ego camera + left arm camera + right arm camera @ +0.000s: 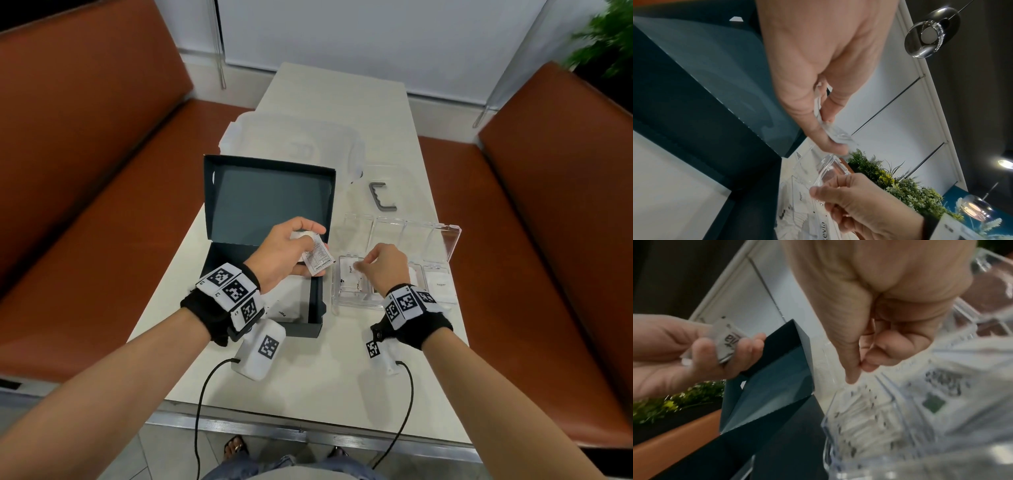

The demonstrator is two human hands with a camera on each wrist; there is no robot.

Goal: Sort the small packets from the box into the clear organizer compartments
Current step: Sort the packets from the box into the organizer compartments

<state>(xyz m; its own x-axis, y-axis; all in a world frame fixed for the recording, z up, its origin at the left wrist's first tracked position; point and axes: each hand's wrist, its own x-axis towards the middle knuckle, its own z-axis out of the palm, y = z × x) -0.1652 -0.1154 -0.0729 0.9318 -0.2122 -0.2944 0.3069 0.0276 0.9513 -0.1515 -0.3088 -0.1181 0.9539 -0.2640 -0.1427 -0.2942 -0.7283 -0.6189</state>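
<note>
My left hand [298, 240] holds several white packets [317, 260] above the open dark box [317, 308], fingers curled round them; the same packets [728, 344] show in the right wrist view. One packet [282, 313] lies in the box's bottom. The clear organizer [346, 301] sits right of the box, its lid [448, 240] swung back. A "Pepper" packet [349, 272] lies in its left compartment and a "Sugar" packet [442, 284] in its right one. My right hand [383, 267] hovers over the left compartments, fingers curled, thumb tip against index tip [861, 365], with nothing visible between them.
A cloudy plastic tub [291, 144] stands behind the box's raised lid [267, 202]. A grey handle [382, 197] lies beyond the organizer. Brown benches [85, 171] flank the narrow white table [308, 387]. Cables hang from both wrists over the near edge.
</note>
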